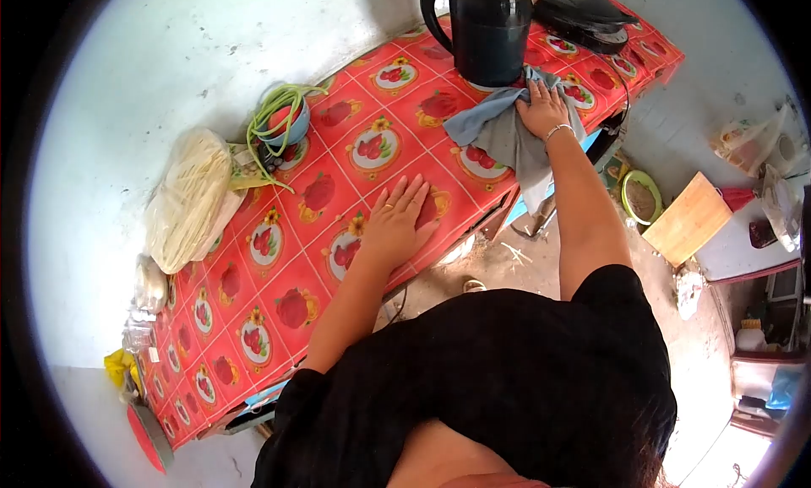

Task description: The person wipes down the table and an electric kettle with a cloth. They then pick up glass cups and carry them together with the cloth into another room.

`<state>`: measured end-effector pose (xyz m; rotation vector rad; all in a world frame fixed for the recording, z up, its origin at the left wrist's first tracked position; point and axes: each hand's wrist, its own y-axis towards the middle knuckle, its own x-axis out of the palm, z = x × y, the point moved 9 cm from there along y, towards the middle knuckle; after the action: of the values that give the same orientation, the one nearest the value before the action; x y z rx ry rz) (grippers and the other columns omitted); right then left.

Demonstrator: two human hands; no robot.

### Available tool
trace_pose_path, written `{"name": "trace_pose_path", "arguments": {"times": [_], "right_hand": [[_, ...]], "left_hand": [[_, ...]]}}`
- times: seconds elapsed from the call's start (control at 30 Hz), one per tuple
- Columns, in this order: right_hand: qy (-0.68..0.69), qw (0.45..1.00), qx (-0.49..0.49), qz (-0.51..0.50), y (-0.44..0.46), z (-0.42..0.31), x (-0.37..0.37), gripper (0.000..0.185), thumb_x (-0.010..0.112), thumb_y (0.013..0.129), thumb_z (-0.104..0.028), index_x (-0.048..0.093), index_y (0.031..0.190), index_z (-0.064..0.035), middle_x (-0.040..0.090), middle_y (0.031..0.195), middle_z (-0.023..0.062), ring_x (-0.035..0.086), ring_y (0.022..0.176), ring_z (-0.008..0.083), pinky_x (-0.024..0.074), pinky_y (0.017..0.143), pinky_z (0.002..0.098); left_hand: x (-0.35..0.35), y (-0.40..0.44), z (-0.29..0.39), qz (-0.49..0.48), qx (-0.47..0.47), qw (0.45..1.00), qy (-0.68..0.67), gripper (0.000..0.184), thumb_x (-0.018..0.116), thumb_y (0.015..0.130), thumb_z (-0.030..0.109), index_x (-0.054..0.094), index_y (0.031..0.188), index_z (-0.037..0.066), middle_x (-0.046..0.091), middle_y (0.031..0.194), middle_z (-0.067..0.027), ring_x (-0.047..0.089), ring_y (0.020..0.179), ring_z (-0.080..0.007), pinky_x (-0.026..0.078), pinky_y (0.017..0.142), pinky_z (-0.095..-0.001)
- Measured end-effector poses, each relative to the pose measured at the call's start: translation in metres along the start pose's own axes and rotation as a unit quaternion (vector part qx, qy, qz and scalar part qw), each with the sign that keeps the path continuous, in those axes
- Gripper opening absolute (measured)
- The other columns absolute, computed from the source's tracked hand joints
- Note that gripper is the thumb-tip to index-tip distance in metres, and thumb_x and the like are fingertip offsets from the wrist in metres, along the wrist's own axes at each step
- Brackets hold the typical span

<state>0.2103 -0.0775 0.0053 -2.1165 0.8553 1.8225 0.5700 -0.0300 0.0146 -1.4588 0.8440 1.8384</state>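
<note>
A rumpled grey cloth (503, 138), bluish at left, droops over the near edge of the red counter (317, 226) beneath the flat, wide-spread right grip (545, 112), the left grip (394, 228) lying flat and outstretched.

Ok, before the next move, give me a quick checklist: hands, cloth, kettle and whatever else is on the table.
1. Right hand on the cloth: ok, palm down on it.
2. Left hand free: ok, flat on the red tablecloth, holding nothing.
3. Cloth wholly on the table: not ok, part hangs over the front edge.
4. Kettle upright: ok.
5. Cloth clear of the kettle: cannot tell, its folds reach the base in this view, but contact is unclear.
6. Blue bowl and plastic bag away from both hands: ok, both lie toward the wall.
</note>
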Motion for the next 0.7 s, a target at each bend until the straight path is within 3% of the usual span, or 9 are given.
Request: {"name": "trace_pose_path", "arguments": {"times": [0.33,0.43,0.6,0.7], "right_hand": [[-0.023,0.999,-0.032,0.004,-0.052,-0.055,0.002,0.069,0.042,0.089,-0.049,0.031,0.146,-0.0103,0.027,0.152,0.0161,0.023,0.138,0.0451,0.0188,0.112,0.0513],[-0.024,0.995,-0.092,-0.026,-0.085,-0.103,0.001,0.069,0.042,0.089,-0.049,0.032,0.145,-0.0092,0.027,0.152,0.0162,0.022,0.138,0.0450,0.0188,0.112,0.0530],[0.010,0.953,-0.293,-0.080,-0.163,-0.214,0.011,0.067,0.043,0.089,-0.047,0.035,0.143,-0.0080,0.027,0.151,0.0173,0.023,0.137,0.0465,0.0182,0.111,0.0555],[0.035,0.921,-0.377,-0.089,-0.212,-0.275,0.008,0.067,0.042,0.090,-0.047,0.035,0.143,-0.0071,0.028,0.150,0.0186,0.024,0.136,0.0467,0.0184,0.111,0.0557]], "left_hand": [[-0.004,-0.003,0.000,0.041,0.004,0.999,-0.028,0.073,0.051,0.090,0.044,0.025,0.146,0.006,0.030,0.151,-0.0114,0.025,0.141,-0.0277,0.020,0.114,-0.0436],[-0.007,-0.009,-0.002,0.070,0.008,0.997,-0.040,0.079,0.057,0.088,0.041,0.019,0.147,0.005,0.031,0.149,-0.0169,0.030,0.138,-0.0320,0.026,0.112,-0.0447],[-0.028,-0.037,-0.014,0.105,-0.024,0.981,-0.160,0.093,0.071,0.077,0.032,0.016,0.148,0.009,0.026,0.150,-0.0205,0.039,0.132,-0.0361,0.035,0.106,-0.0468],[-0.047,-0.066,-0.031,0.126,-0.071,0.987,-0.074,0.095,0.076,0.071,0.033,0.023,0.147,0.010,0.022,0.152,-0.0191,0.034,0.134,-0.0387,0.033,0.108,-0.0471]]}}
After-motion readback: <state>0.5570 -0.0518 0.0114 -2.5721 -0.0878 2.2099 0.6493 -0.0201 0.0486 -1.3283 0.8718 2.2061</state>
